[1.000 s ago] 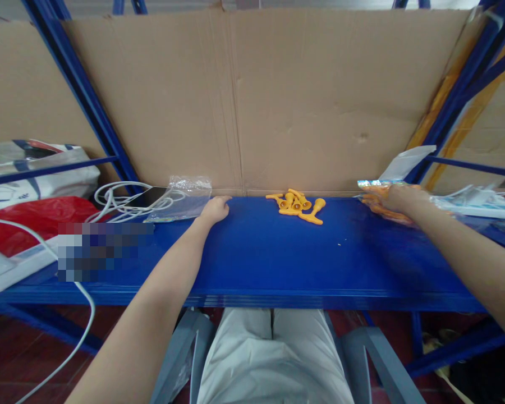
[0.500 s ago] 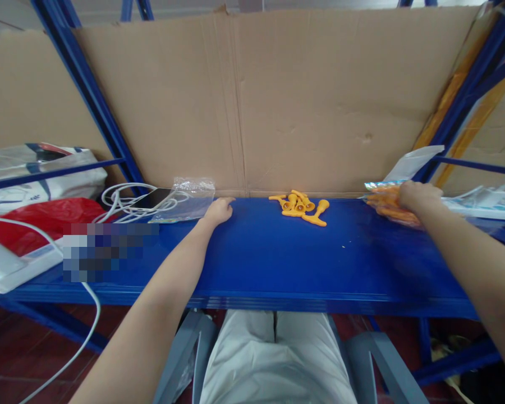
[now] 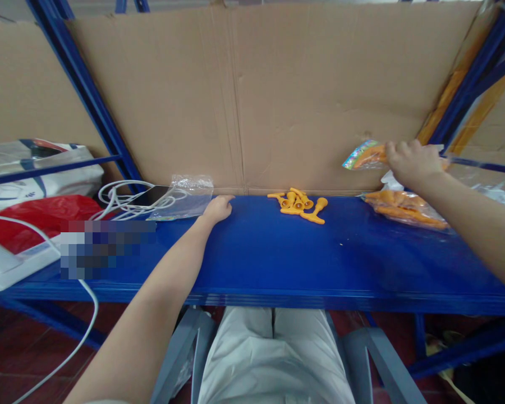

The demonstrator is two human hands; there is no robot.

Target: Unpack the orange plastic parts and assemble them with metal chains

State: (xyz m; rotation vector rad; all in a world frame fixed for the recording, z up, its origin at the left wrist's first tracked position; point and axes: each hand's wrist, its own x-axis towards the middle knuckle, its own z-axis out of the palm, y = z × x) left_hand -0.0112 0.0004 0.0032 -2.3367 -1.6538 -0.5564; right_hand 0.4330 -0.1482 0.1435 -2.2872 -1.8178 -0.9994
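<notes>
Several yellow-orange plastic pieces (image 3: 298, 203), some T-shaped with a round cup at one end, lie in a loose pile on the blue tabletop. My right hand (image 3: 412, 163) is closed on a clear plastic bag (image 3: 368, 156) of orange pieces, held above the table at the right. Under it, another clear bag of orange pieces (image 3: 404, 209) rests on the table. My left hand (image 3: 219, 210) rests on the table with its fingers curled, beside the right edge of a flat clear plastic bag (image 3: 185, 197). I see nothing in its fingers.
White cables (image 3: 128, 196) lie coiled at the left over a dark flat object. Further left are a red bag (image 3: 42, 219), a white power strip (image 3: 21, 268) and a white bag (image 3: 67, 177). Cardboard (image 3: 320, 101) stands behind the blue table (image 3: 278, 264), between blue posts.
My right hand has risen from the table, lifting a bag of orange pieces. Another bag of orange pieces now shows beneath it. My left hand stays in place.
</notes>
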